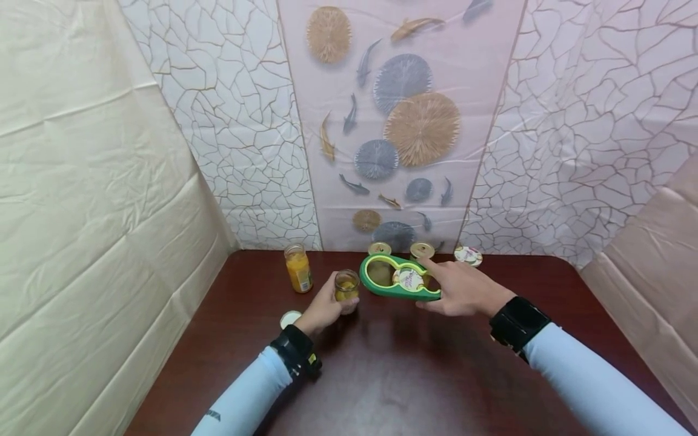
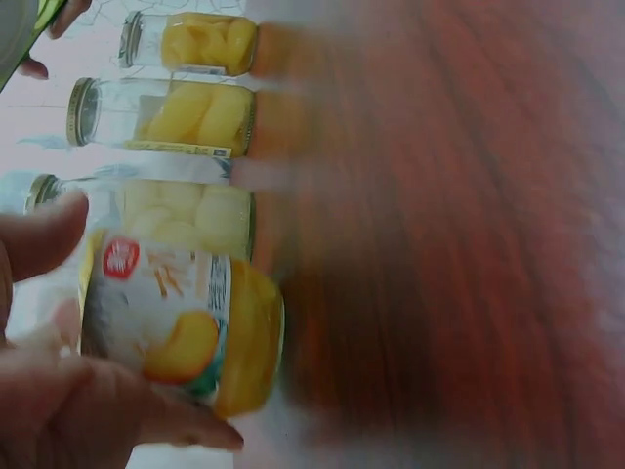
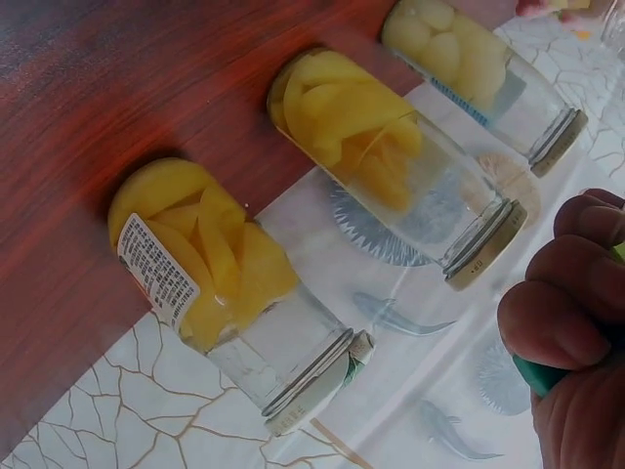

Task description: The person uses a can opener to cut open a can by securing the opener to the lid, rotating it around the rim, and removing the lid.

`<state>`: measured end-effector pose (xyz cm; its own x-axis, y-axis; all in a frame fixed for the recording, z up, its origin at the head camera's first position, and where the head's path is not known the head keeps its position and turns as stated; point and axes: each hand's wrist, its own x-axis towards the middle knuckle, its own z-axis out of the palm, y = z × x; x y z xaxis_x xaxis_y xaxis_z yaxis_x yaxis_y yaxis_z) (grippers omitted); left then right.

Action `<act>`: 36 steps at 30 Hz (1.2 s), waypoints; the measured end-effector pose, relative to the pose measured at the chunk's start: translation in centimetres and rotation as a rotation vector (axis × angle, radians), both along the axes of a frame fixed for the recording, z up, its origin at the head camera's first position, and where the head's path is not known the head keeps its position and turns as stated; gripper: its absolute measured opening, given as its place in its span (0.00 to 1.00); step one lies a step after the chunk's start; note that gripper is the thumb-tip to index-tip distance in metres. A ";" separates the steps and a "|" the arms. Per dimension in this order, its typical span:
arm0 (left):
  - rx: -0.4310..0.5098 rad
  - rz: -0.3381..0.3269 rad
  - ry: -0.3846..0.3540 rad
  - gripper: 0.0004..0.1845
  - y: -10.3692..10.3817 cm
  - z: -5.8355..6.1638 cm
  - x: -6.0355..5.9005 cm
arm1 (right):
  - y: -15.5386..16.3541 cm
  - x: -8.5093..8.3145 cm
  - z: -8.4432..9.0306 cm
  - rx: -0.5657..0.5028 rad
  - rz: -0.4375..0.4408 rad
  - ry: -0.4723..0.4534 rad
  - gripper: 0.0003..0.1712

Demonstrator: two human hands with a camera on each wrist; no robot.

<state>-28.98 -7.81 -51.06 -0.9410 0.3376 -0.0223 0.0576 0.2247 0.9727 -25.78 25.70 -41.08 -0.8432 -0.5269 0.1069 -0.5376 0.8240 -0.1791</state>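
Observation:
My left hand [image 1: 320,307] grips a glass jar of yellow peaches [image 2: 181,318], fingers and thumb around its labelled side. No lid shows on that jar's mouth in the head view. Just right of it, my right hand [image 1: 463,287] holds a green jar opener [image 1: 392,292] by one end, above the table. A white lid with pink print [image 1: 409,279] shows inside the opener's smaller ring. In the right wrist view, curled fingers [image 3: 562,318] appear at the right edge, with only a bit of green opener visible.
Along the back stand three lidded jars: pale fruit [image 3: 459,59], yellow fruit under a gold lid [image 3: 342,122], and yellow fruit under a printed lid [image 3: 210,254]. A lidless orange-filled jar [image 1: 299,270] stands at left. One white lid [image 1: 289,319] lies beside my left wrist.

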 end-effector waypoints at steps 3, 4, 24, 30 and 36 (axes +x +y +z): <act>0.029 0.084 -0.034 0.29 0.1 0.1 -0.7 | -0.1 0.0 0.0 0.004 0.005 0.012 0.51; 0.031 0.105 -0.038 0.29 0.1 0.2 -0.9 | -0.1 0.0 0.1 0.002 0.006 0.014 0.50; -0.188 0.200 0.015 0.36 -0.3 -0.6 -4.7 | -0.3 0.1 -1.1 0.003 0.009 0.036 0.53; -0.276 0.203 0.050 0.38 -0.7 -0.9 -4.7 | -0.7 0.0 -1.2 0.017 0.012 0.040 0.53; -0.299 0.201 0.072 0.37 -0.7 -1.2 -4.7 | -0.8 0.1 -1.6 0.011 0.023 0.040 0.53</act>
